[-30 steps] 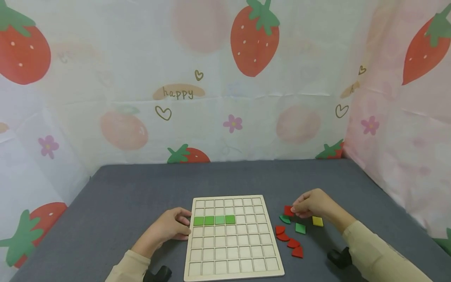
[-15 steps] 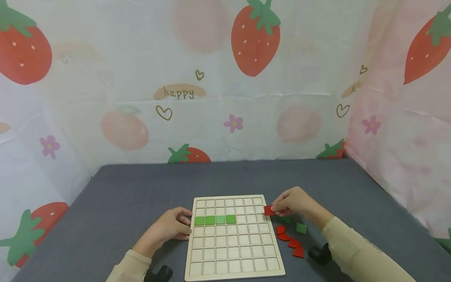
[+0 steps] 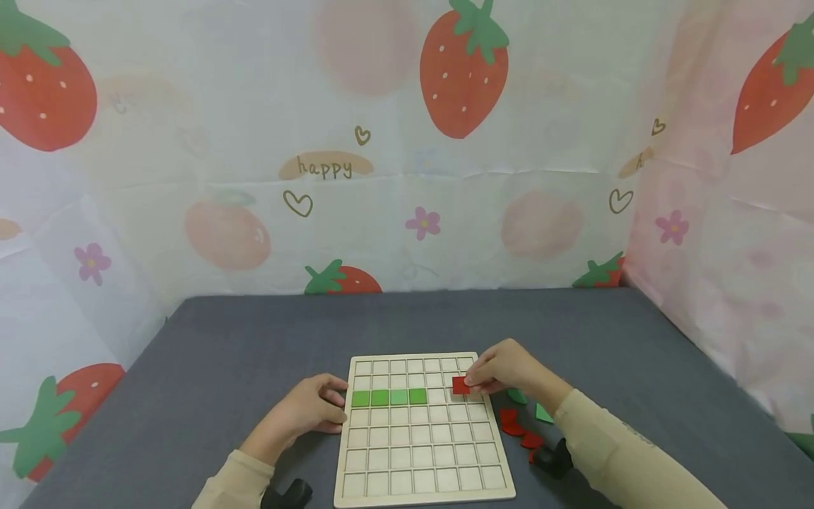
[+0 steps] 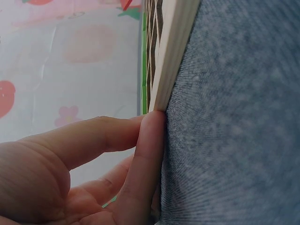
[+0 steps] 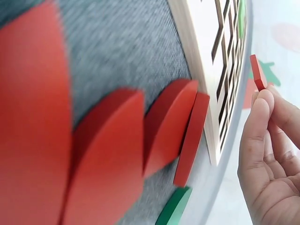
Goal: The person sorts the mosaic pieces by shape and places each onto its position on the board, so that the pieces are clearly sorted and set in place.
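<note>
A red square tile [image 3: 461, 385] is pinched between thumb and fingertips of my right hand [image 3: 504, 366], over the right side of a wooden grid board [image 3: 413, 500]. The right wrist view shows the tile [image 5: 258, 72] edge-on, raised above the board's level. Several green square tiles [image 3: 379, 398] sit side by side in one row of the board, starting at its left edge. My left hand [image 3: 311, 406] rests on the cloth with its fingertips against the board's left edge; the left wrist view shows fingers [image 4: 149, 140] right at that pale edge [image 4: 173, 61].
Red curved pieces [image 3: 511, 422] lie on the grey cloth [image 3: 267, 332] right of the board, with a green curved piece [image 3: 516, 396] and a green square tile [image 3: 544, 414], partly hidden by my right arm. A strawberry-print curtain [image 3: 381, 247] stands behind and at both sides.
My right hand has carried the red square tile leftward, from beside the loose pieces to over the board's right columns. The yellow tile is now behind my arm. My left hand has stayed put.
</note>
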Demonstrator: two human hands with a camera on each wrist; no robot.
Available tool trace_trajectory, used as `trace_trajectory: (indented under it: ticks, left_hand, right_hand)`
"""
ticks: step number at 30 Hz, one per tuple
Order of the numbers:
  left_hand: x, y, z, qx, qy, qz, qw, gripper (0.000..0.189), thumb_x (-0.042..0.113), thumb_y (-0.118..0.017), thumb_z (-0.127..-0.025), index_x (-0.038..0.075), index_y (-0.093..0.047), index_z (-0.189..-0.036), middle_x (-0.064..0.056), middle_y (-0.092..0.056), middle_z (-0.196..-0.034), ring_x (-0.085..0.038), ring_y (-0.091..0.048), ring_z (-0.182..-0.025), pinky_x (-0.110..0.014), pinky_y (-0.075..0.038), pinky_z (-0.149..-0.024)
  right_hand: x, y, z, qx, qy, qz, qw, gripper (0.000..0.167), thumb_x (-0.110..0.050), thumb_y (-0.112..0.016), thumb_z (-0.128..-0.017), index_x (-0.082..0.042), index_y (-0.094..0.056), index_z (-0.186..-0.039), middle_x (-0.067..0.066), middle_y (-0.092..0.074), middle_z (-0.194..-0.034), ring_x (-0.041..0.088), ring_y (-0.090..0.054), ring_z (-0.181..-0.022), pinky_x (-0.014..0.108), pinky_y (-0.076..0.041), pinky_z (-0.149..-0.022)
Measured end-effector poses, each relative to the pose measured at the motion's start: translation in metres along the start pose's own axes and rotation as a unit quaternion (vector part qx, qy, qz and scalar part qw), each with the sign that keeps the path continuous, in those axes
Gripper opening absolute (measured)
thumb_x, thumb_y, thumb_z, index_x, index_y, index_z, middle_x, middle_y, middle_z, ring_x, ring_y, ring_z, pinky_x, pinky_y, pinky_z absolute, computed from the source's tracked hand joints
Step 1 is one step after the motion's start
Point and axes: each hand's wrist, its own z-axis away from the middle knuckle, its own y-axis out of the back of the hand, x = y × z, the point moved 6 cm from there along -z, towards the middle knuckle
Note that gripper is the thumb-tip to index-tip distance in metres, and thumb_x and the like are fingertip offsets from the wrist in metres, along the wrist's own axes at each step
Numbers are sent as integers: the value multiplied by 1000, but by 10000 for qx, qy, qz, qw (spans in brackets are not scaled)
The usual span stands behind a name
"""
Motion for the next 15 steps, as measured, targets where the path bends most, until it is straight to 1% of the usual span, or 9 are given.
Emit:
trace_trajectory:
  ticks: [8, 12, 15]
  left_hand:
    - [0, 1, 0, 4, -18, -30, 10000, 55, -11, -70, -79, -10, -52, -131, -14, -55, -95, -19, -62, -72, -34, -62, -65]
    - [0, 1, 0, -31, -34, -27, 10000, 56, -10, -71, -79, -10, -52, -132, -14, -55, -95, -19, -62, -73, -35, -62, -65]
    - [0, 1, 0, -59, -55, -23, 10000, 55, -10, -71, -79, -10, -52, -132, -14, -55, -95, -19, -62, -73, -34, -62, -66]
  right_hand:
    - [-4, -9, -3, -50, -16, 52, 10000, 11, -7, -81, -80, 1, -78, -86, 7, -74, -71, 13, -69, -60, 30, -62, -62]
    - [-5, -12, -3, -121, 5, 17, 9999, 11, -6, -81, -80, 1, -77, -86, 7, -74, -70, 13, -70, -60, 30, -63, -63]
    - [-6, -13, -5, -125, -53, 20, 9999, 9, -5, -80, -80, 2, -77, -86, 8, -74, -70, 13, -70, -60, 31, -63, -63]
